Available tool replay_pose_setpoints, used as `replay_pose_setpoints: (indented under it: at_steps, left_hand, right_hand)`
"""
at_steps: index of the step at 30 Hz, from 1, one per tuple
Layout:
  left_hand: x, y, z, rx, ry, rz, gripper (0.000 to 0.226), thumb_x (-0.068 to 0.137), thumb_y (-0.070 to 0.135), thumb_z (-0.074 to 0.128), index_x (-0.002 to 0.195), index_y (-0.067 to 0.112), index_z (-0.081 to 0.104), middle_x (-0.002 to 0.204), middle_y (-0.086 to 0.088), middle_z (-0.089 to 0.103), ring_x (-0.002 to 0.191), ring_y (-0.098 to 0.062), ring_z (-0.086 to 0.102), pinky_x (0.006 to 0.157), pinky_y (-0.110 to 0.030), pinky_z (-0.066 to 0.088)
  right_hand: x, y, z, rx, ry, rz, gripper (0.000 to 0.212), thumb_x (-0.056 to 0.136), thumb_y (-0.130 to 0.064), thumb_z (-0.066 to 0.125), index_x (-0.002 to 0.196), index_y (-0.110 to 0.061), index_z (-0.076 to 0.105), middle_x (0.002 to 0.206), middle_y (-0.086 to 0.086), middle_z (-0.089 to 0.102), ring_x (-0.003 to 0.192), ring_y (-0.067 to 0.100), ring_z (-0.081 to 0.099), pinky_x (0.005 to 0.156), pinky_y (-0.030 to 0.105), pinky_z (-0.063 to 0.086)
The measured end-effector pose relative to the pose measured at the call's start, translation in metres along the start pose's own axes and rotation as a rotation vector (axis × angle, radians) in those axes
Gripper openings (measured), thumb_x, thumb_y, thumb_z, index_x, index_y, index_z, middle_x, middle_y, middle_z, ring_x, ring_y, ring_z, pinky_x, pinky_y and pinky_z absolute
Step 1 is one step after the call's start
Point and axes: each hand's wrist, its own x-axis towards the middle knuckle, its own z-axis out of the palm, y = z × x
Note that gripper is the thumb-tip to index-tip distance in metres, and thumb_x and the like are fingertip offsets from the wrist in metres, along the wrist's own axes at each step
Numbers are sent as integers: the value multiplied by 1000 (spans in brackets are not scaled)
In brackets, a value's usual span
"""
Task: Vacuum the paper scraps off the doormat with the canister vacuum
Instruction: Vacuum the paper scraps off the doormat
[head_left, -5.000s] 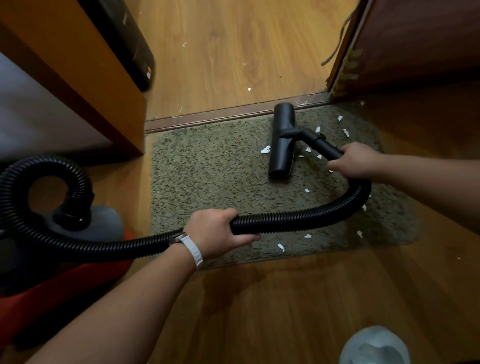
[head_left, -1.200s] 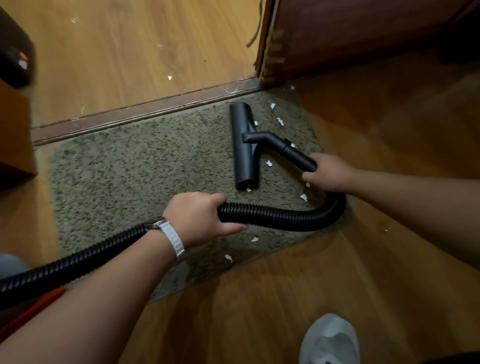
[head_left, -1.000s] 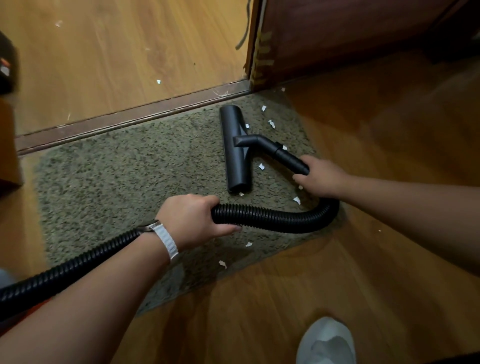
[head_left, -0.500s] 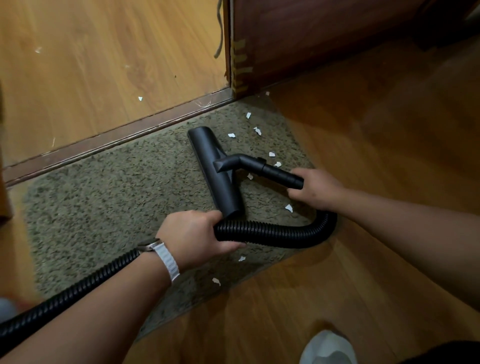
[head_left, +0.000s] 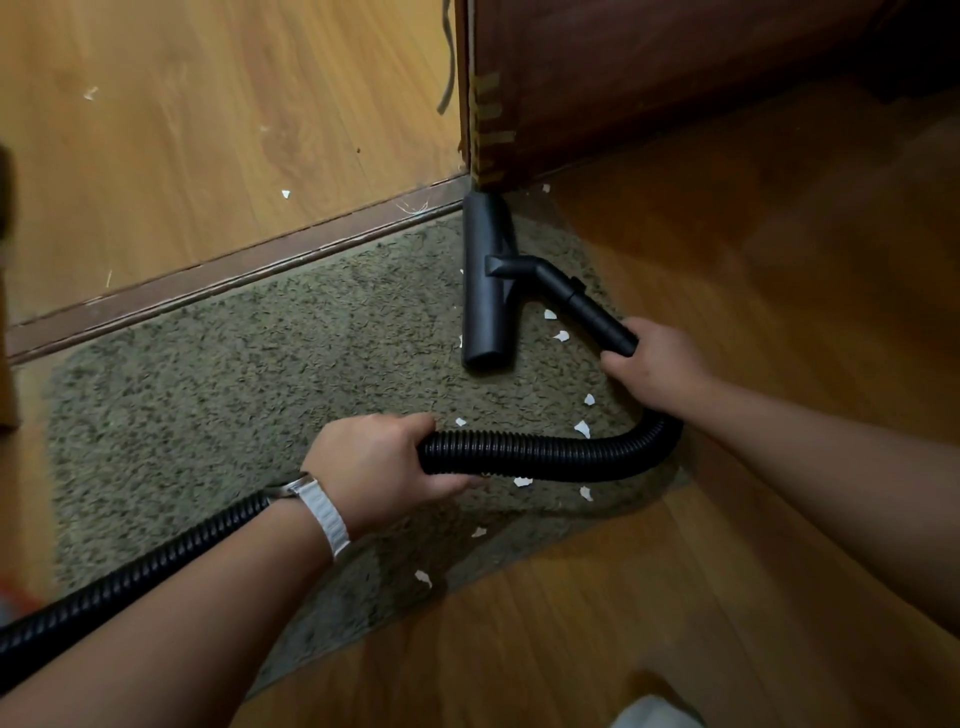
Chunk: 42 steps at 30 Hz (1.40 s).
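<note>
The floor nozzle (head_left: 485, 291) has slid to the doormat's (head_left: 234, 395) far right corner. The right hand (head_left: 652, 366) grips its tube, the left hand (head_left: 379, 467) the hose (head_left: 545, 457). Scraps (head_left: 582, 428) beneath the hose may be skipped or dragged off.

Both forearms (head_left: 208, 597) are bare. A wristwatch (head_left: 311, 501) with a white woven strap and silver case sits behind the left hand (head_left: 379, 462). A pale grey shoe tip (head_left: 657, 716) shows below.

Home doorway, wood-laminate floor (head_left: 208, 130), shaggy doormat (head_left: 234, 389) against a threshold strip (head_left: 234, 270), dark wooden door (head_left: 649, 78)
</note>
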Motion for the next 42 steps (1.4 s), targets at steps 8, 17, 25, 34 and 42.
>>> replay_pose_setpoints:
  at_steps: [8, 17, 25, 34, 42]
  left_hand:
    - [-2, 2, 0, -7, 7, 45, 64, 64, 92, 38, 66, 29, 42, 54, 13, 42, 50, -9, 43, 42, -21, 23]
    - [-1, 8, -2, -4, -16, 32, 65, 63, 93, 33, 68, 29, 43, 54, 13, 44, 50, -9, 45, 41, -21, 27]
    - [-3, 9, -2, 15, -46, 25, 66, 63, 94, 30, 71, 30, 43, 59, 13, 48, 54, -7, 48, 44, -22, 30]
    - [-6, 5, 6, -50, 57, 24, 70, 61, 97, 26, 66, 29, 42, 51, 13, 45, 47, -9, 45, 41, -20, 28]
    - [-11, 3, 6, -61, 95, 37, 65, 63, 95, 33, 65, 30, 42, 50, 14, 43, 47, -10, 53, 42, -20, 31]
  right_hand:
    - [-5, -2, -3, -64, -73, -38, 29, 91, -36, 64, 116, -23, 61, 87, 4, 63, 76, 24, 61, 68, 38, 52]
    - [-6, 6, -5, -24, 7, 15, 28, 91, -36, 63, 116, -23, 60, 87, 2, 62, 75, 22, 60, 57, 30, 44]
    - [-7, -3, -3, -91, -90, -86, 22, 92, -35, 62, 111, -25, 61, 77, 0, 59, 65, 17, 56, 53, 29, 40]
    - [-5, -1, -6, -56, 19, -1, 28, 92, -36, 61, 115, -21, 59, 86, 4, 60, 76, 25, 58, 61, 32, 46]
    - [-11, 2, -5, -35, 23, 0, 25, 92, -36, 61, 111, -21, 59, 81, 2, 59, 69, 20, 57, 54, 29, 42]
